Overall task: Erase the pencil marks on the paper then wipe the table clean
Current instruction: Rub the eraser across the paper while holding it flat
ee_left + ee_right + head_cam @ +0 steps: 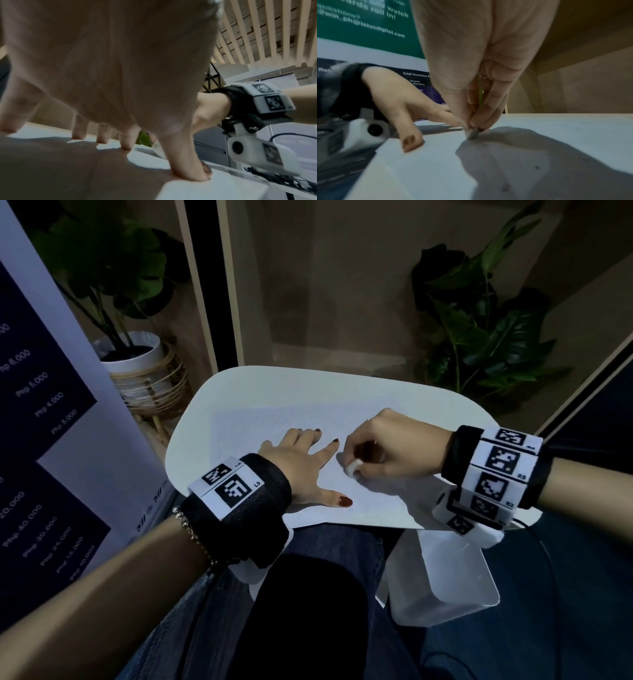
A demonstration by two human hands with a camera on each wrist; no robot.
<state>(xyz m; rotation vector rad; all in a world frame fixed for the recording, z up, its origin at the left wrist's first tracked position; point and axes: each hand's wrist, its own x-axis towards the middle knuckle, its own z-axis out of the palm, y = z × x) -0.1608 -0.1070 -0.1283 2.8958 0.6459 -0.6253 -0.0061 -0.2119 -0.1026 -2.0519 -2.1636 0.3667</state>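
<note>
Erasing is under way: the right hand [387, 446] pinches a white eraser [352, 466] against the paper [260, 422] mid-bench [445, 405], while the left hand [301, 460] lies flat, fingers spread, steadying the sheet. Wiping likely follows once marks clear.

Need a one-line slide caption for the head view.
Left hand rests flat with fingers spread on the paper on a white table while the right hand pinches an eraser against the sheet.

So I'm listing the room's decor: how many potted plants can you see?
2: one in a white pot on a rattan stand, left of the table; one leafy plant behind its right side, pot hidden.
</note>
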